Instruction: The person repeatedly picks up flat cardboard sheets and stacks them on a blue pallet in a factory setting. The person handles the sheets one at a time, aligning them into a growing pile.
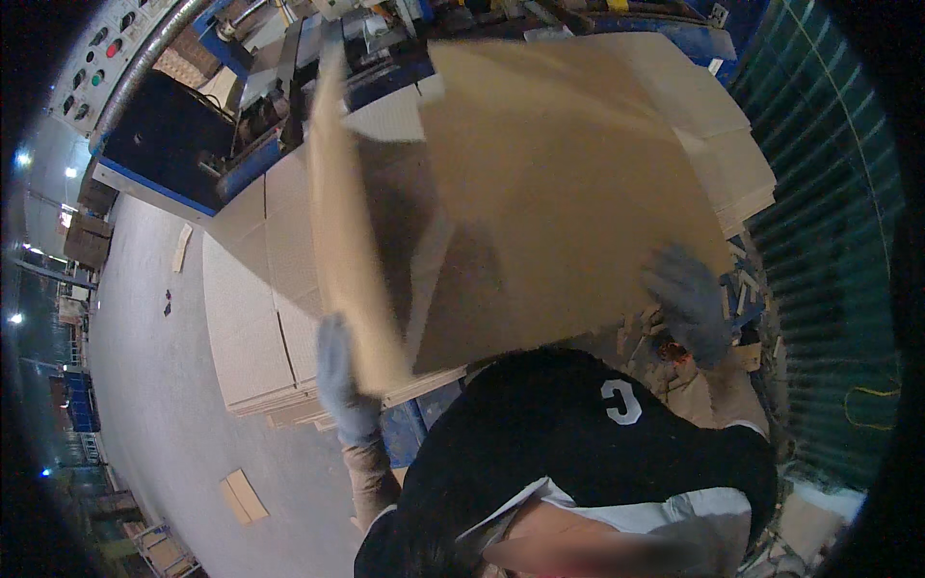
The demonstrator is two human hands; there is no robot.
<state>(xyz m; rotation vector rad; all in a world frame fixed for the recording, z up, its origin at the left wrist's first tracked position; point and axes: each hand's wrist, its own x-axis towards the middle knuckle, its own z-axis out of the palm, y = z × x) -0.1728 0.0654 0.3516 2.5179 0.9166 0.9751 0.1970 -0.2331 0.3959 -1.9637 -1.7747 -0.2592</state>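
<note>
A large brown cardboard sheet (559,193) is raised over the stack in front of me, its edges smeared by motion. Its left flap (342,222) stands up at an angle to the main panel. My left hand (347,380), in a grey glove, grips the lower end of that flap with its fingers along the outer side; the thumb is hidden. At the sheet's lower right edge my right hand (689,303), also gloved in grey, has hold of the board. It is blurred, and part of its grip cannot be made out. Beneath lies a stack of flat cardboard sheets (251,318).
A blue machine (164,144) stands beyond the stack, with a button panel (101,67) at upper left. Green corrugated sheeting (829,193) rises on the right. Cardboard scraps (747,289) litter the right side. A cardboard piece (243,496) lies on the grey floor (154,376).
</note>
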